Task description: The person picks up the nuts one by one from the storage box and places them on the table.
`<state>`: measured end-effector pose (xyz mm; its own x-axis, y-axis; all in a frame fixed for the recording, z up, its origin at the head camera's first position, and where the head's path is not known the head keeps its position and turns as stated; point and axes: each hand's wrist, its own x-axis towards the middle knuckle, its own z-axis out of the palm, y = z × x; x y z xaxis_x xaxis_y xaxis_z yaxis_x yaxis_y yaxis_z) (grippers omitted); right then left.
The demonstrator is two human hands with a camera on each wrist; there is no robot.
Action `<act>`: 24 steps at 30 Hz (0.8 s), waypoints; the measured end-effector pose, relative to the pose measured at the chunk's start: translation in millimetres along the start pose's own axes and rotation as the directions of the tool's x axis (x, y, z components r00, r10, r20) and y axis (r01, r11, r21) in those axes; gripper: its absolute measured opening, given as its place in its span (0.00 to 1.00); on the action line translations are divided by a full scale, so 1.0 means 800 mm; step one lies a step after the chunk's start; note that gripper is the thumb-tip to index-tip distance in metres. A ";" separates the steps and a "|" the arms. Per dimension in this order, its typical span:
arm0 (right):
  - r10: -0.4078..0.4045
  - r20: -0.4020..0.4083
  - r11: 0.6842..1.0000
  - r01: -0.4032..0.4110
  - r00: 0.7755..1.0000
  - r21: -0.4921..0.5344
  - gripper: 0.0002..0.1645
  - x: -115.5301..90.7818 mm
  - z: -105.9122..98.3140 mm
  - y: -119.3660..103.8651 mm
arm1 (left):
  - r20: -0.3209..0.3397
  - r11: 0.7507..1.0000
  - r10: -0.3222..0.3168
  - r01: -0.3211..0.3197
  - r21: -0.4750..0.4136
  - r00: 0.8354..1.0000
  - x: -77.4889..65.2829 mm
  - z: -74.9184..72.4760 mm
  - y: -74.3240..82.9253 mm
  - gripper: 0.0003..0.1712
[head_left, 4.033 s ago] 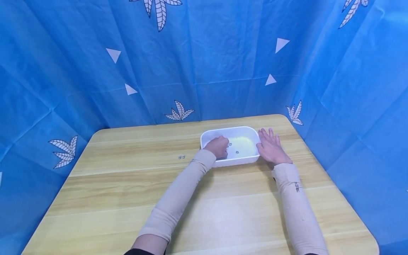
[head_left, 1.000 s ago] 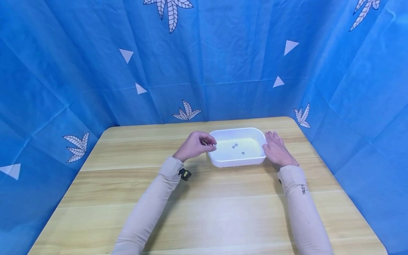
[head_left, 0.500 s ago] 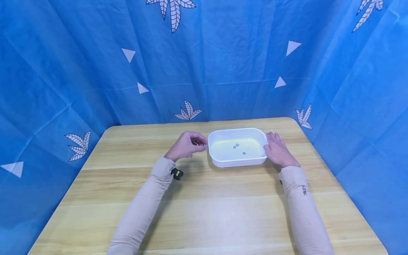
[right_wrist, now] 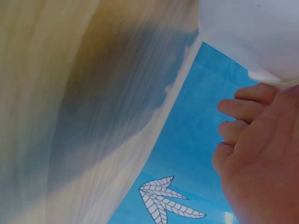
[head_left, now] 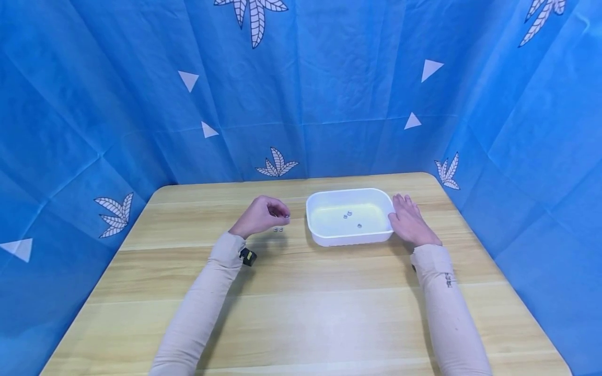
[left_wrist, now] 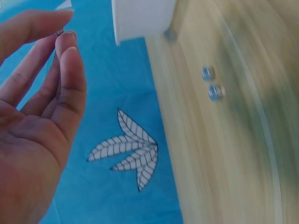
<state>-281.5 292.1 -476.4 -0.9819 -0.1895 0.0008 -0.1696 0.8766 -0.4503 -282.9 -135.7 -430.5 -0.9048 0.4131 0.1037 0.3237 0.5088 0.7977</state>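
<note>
My left hand (head_left: 261,215) pinches a small shiny metal nut (left_wrist: 60,31) between thumb and fingertips, above the table to the left of the white plastic box (head_left: 348,241). Just below that hand, two more nuts (head_left: 278,230) lie side by side on the wood; the left wrist view shows this pair (left_wrist: 213,84) close up. Three nuts (head_left: 349,213) are visible on the box floor. At the box's right end my right hand (head_left: 412,223) holds the rim, its thumb over the edge and its fingers outside. In the right wrist view the thumb is hidden.
The wood-grain table (head_left: 310,313) has rounded corners. A blue curtain (head_left: 348,146) with leaf prints stands along the back and sides. A small black device (head_left: 247,257) is strapped at the left wrist.
My left hand was down inside the box, then came out over its left rim pinching a nut. It has moved left, close above the pair of nuts. The right hand stays on the rim.
</note>
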 end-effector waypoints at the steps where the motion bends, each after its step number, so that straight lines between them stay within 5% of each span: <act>1: 0.000 -0.002 1.000 0.000 1.000 -0.001 0.40 0.000 0.000 0.000 | -0.002 1.000 -0.003 0.003 0.008 1.000 -0.001 -0.002 -0.003 0.10; 24: 0.007 0.003 1.000 -0.007 1.000 0.004 0.40 0.001 0.000 -0.003 | 0.038 0.987 -0.160 0.158 0.036 0.986 -0.015 -0.030 -0.068 0.18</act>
<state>-281.9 290.1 -475.4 -0.9827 -0.1851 -0.0051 -0.1626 0.8760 -0.4542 -296.1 -186.0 -460.9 -0.9337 0.3549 -0.0476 0.1860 0.5943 0.7824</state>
